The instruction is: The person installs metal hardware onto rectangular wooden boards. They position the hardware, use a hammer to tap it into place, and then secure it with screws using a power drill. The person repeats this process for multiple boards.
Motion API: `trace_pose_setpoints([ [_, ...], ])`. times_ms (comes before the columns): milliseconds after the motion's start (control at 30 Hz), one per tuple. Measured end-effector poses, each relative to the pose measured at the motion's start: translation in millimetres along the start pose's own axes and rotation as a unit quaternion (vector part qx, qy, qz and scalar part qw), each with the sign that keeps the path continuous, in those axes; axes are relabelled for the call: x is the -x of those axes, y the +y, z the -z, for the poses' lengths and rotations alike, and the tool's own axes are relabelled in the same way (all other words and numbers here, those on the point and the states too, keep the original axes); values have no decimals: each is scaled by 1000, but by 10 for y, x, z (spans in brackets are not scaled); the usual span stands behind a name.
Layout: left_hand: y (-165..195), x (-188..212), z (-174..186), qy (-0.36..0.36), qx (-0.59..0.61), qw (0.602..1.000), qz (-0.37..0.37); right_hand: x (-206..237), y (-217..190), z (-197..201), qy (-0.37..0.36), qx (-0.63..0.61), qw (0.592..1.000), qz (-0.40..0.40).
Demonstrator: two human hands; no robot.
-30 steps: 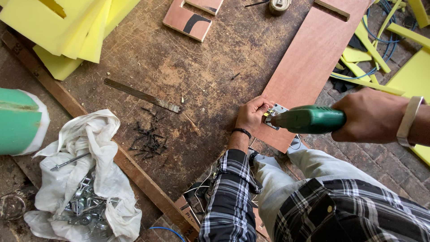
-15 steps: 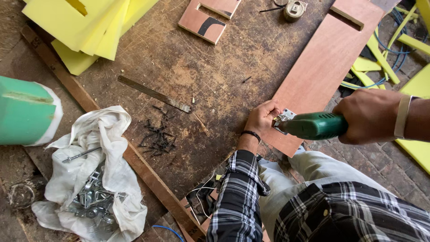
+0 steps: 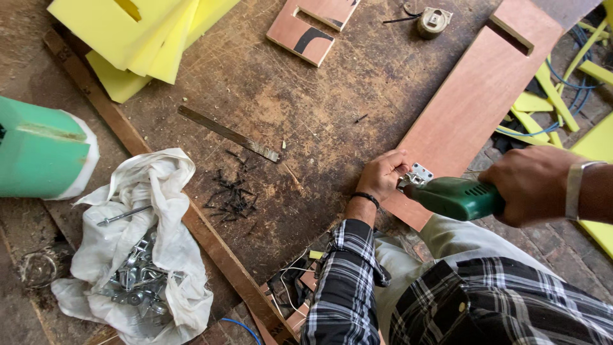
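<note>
- Holding a small metal hinge (image 3: 418,174) against the near end of the reddish plywood board (image 3: 476,102), right of centre in the frame, my left hand (image 3: 382,174) has its fingers curled and pinched on the plate; I judge this to be the fastening step, with the hinge being driven onto the board.
- My right hand (image 3: 533,184), at the right edge, is closed tight around the grip of the green power drill (image 3: 452,197), whose nose points left and meets the hinge; the bit itself is too small to make out.
- My next move, as I judge it, calls for keeping the drill square to the plate, pressing steadily, and keeping the left fingertips clear of the tip.
- Lower left lies a white cloth (image 3: 150,255) with a heap of metal fittings (image 3: 137,278) on it.
- Left of centre on the worn bench top (image 3: 306,121), a scatter of dark screws (image 3: 233,195) sits near a flat metal strip (image 3: 228,133), well apart from the hinge.
- At the left edge sits a green block (image 3: 41,156).
- Farthest, along the top edge: yellow foam sheets (image 3: 137,35), a small notched panel (image 3: 313,25) and a round fitting (image 3: 434,20).
</note>
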State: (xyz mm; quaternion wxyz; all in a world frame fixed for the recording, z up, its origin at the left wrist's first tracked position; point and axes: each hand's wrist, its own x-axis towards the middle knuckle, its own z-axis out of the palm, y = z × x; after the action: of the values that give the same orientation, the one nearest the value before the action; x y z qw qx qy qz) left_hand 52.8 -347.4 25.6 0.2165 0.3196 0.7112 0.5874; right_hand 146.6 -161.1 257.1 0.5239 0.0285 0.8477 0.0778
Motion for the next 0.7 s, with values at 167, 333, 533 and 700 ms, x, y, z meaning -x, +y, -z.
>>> trace_pose_setpoints([
  [167,-25,9,-14,-28,12,999,15,-32,-29,-110,34,10,999,2],
  [333,-56,12,9,12,-41,999,-34,122,-139,43,8,56,998,15],
  [533,-57,66,-69,11,-90,994,-52,111,-23,-244,20,-54,998,20],
  [700,4,134,117,26,-103,994,-14,128,705,-685,137,-145,976,83],
])
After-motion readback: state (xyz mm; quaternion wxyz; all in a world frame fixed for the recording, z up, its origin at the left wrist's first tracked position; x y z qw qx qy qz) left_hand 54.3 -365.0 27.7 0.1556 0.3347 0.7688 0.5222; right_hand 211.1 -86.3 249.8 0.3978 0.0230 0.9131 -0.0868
